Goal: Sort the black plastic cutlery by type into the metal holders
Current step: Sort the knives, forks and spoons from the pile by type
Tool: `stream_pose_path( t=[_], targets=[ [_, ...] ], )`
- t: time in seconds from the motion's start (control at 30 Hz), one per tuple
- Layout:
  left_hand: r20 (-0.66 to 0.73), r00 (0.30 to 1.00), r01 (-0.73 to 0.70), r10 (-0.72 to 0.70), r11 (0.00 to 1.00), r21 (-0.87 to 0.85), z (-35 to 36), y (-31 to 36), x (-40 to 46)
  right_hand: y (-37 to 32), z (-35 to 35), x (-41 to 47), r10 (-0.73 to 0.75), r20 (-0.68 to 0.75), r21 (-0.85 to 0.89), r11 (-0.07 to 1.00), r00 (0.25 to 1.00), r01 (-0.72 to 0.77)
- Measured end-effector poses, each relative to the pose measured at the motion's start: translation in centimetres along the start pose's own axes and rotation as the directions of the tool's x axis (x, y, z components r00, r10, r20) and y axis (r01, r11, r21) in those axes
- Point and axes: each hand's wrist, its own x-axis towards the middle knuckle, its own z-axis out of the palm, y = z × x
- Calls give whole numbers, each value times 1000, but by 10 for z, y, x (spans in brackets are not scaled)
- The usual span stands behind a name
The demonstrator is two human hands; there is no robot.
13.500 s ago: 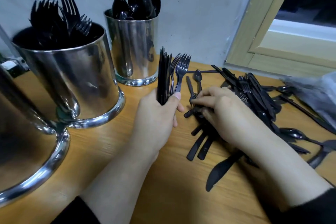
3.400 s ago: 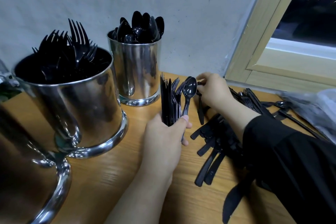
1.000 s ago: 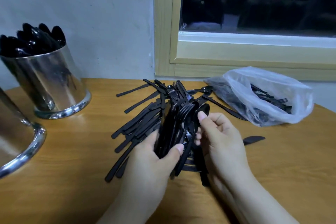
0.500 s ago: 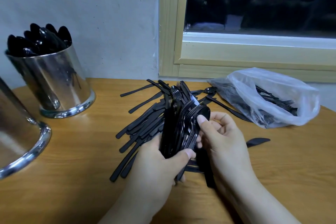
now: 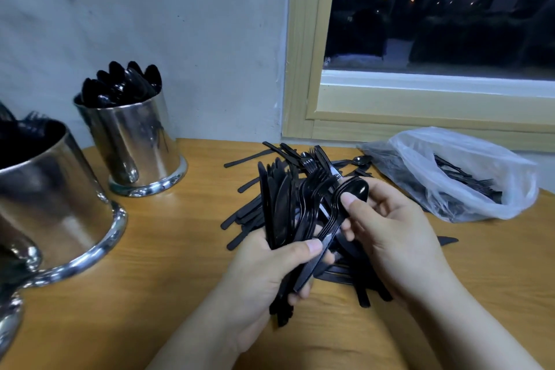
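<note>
Gripping an upright bundle of black plastic knives, forks and spoons (image 5: 288,207), the left hand (image 5: 267,276) curls round the handles with its thumb across their front, above the middle of the wooden bench (image 5: 150,264). The right hand (image 5: 390,234) pinches the black spoon bowl (image 5: 354,191) at the bundle's right side between thumb and fingers, much as half a second ago. A loose heap of black plastic cutlery (image 5: 249,213) lies on the bench behind both hands. Near the bench's back left edge stands the shiny metal holder of spoons (image 5: 135,141); compared with the previous frame, the larger metal holder of forks (image 5: 51,204) at the left edge shows more fully. A clear plastic bag of cutlery (image 5: 456,171) rests towards the back right corner.
</note>
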Motion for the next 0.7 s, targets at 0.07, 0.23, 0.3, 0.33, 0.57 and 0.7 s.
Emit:
stream_pose_path(
  t=[0.07,0.23,0.3,0.33,0.57,0.7],
  targets=[
    [-55,998,2,-3,1000,-18,-5,5,-8,-13,8,-5,-8,11,-42,999,1000,9],
    [-234,970,-53,64,997,53,-21,32,-37,-57,32,-9,-63,-16,-73,995,998,62],
    [-339,934,-66,113,987,149,-34,51,-50,-77,45,-6,-91,-29,-37,995,995,90],
    [-398,905,-78,151,978,194,-43,62,-57,-88,52,-4,-111,-38,-18,994,993,111],
    [-507,752,-243,421,892,380,-83,165,-109,-148,123,20,-277,91,-93,954,956,286],
    [-475,761,-260,442,879,400,-103,222,-132,-174,166,41,-378,119,-178,901,918,395]
  ],
)
